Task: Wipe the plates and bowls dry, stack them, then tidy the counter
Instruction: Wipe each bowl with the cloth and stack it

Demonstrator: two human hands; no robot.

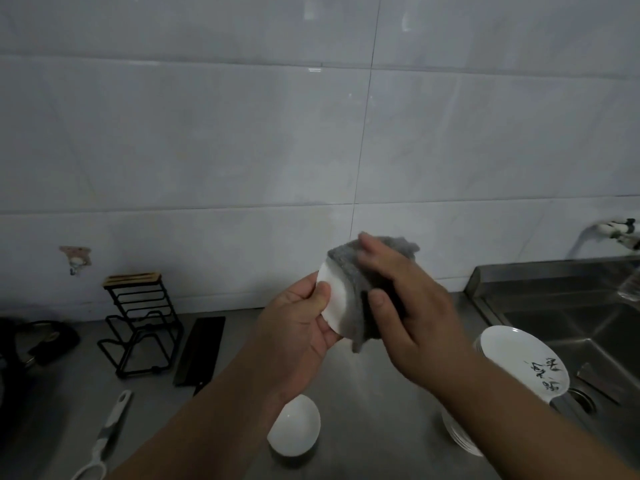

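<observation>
As seen from the head view, the steel counter carries several items around the work. At far left lie dark objects too dim to identify. A black wire rack stands near the tiled wall, with a dark cleaver flat just beside it on its right. A white-handled utensil lies at the lower left. A white bowl sits upright on the counter, below the left forearm. To the right, a plate with black writing rests tilted on other plates at the edge of the sink. A second plate stack is largely hidden by the right forearm. A tap projects from the wall above the sink.

The white dish is held in the air above the counter, in front of the wall. The left hand grips its left rim, thumb on the near face. The right hand clasps a grey cloth over the dish's right part, thumb in front and fingers over the top. The cloth and right hand block most of the dish. It stands on edge, its rim running from upper left to lower right and its exposed face turned towards the camera. Whether that face is the inside or the underside cannot be told.
</observation>
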